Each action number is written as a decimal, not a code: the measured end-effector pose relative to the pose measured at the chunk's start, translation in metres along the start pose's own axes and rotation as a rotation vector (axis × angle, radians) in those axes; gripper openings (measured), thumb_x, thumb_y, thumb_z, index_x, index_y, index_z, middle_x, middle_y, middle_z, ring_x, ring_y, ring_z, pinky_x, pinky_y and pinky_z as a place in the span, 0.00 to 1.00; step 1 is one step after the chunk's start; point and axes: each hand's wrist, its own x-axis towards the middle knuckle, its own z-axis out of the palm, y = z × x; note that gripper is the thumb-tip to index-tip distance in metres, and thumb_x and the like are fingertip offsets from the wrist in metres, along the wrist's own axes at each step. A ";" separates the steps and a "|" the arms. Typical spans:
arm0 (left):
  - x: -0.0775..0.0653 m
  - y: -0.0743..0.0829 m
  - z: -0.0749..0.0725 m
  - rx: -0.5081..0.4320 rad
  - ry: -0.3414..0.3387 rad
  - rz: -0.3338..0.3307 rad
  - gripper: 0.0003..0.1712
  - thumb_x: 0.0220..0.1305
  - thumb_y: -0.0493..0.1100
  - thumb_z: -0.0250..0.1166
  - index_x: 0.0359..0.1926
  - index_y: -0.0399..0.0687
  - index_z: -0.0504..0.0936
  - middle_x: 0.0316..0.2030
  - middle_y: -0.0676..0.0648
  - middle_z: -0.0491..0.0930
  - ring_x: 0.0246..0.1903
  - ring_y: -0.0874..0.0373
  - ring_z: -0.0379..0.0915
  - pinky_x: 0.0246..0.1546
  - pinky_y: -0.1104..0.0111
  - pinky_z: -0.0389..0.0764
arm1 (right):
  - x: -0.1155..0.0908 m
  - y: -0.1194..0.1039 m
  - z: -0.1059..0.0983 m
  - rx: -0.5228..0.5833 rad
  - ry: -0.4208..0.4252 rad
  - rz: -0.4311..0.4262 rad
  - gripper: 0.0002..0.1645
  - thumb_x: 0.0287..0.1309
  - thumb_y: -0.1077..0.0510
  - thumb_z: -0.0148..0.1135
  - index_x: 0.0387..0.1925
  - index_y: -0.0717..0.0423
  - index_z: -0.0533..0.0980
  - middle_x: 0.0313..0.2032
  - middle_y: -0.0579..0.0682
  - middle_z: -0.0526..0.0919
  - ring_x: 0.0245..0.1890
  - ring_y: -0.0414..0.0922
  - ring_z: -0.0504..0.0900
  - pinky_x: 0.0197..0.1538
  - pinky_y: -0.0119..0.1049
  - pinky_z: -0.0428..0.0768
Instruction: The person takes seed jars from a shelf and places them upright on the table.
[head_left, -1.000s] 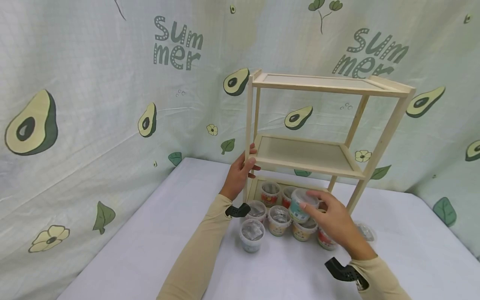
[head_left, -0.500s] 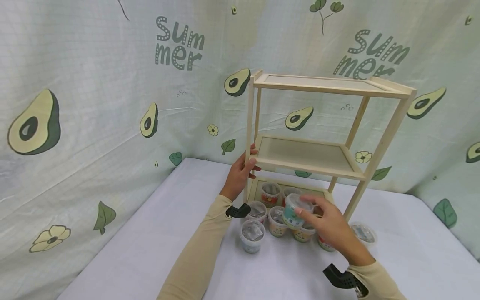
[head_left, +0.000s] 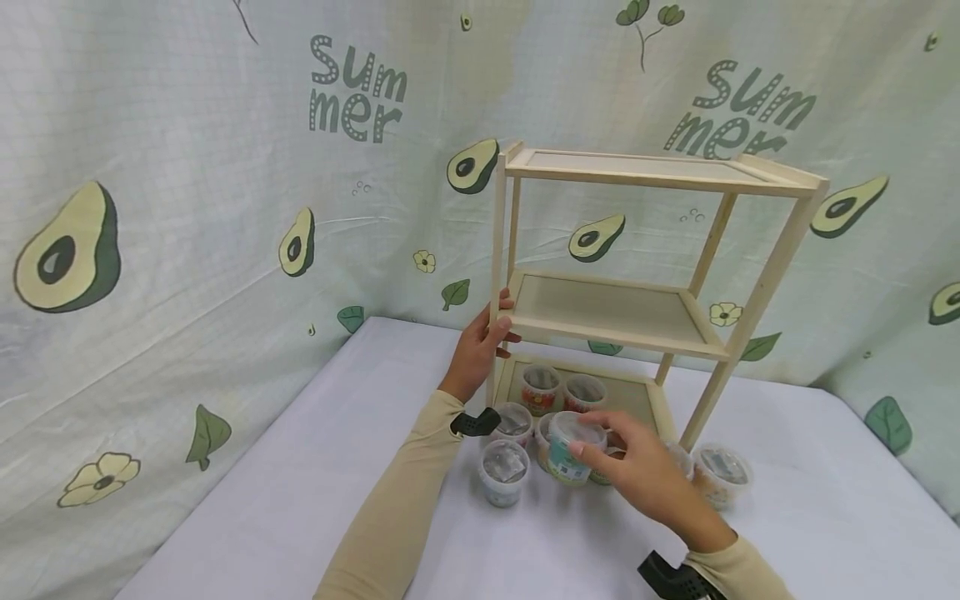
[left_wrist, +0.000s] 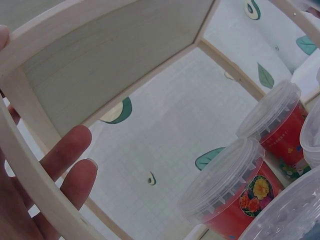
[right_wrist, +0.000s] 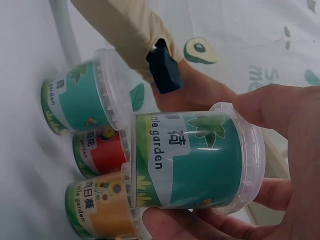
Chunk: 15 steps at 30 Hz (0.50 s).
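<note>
My right hand point(head_left: 637, 471) grips a clear plastic tub point(head_left: 567, 454) by its upper part, between thumb and fingers. In the right wrist view this lidded tub point(right_wrist: 200, 160) has a teal "little garden" label with a green plant on it. It is off the table, in front of the shelf and over other tubs that it partly hides. The wooden shelf point(head_left: 615, 308) has three levels; my left hand point(head_left: 474, 354) holds its left front post near the middle level. Two red-labelled tubs point(head_left: 540, 387) stand on the bottom level, with the left wrist view showing their lids point(left_wrist: 220, 175).
At the front left of the shelf stands a lidded tub point(head_left: 504, 472), with another tub point(head_left: 513, 421) behind it. Right of my right hand is one more tub point(head_left: 722, 479). Orange point(right_wrist: 102, 205) and red tubs point(right_wrist: 102, 152) show in the right wrist view.
My right hand has carried the teal tub leftward, down and toward the front, uncovering the second red tub on the bottom level. My left hand has stayed on the post.
</note>
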 end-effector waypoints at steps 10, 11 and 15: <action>0.001 0.000 0.002 0.006 0.019 -0.002 0.26 0.79 0.43 0.51 0.72 0.38 0.65 0.69 0.38 0.68 0.50 0.34 0.77 0.43 0.44 0.79 | -0.010 0.006 0.011 -0.007 -0.049 -0.027 0.29 0.59 0.42 0.71 0.56 0.52 0.78 0.57 0.51 0.77 0.48 0.45 0.78 0.45 0.34 0.81; 0.001 0.000 0.002 0.009 0.021 -0.004 0.26 0.79 0.43 0.50 0.72 0.38 0.65 0.68 0.38 0.68 0.50 0.34 0.77 0.43 0.45 0.79 | -0.011 0.008 0.012 0.000 -0.062 -0.033 0.29 0.59 0.42 0.71 0.57 0.53 0.77 0.57 0.52 0.76 0.47 0.45 0.78 0.44 0.34 0.81; 0.004 -0.012 0.001 0.005 0.026 -0.003 0.26 0.80 0.43 0.50 0.73 0.40 0.65 0.69 0.39 0.67 0.50 0.33 0.77 0.43 0.43 0.79 | -0.014 0.011 0.016 0.014 -0.108 -0.030 0.31 0.59 0.42 0.71 0.57 0.55 0.76 0.57 0.53 0.76 0.48 0.47 0.77 0.42 0.33 0.81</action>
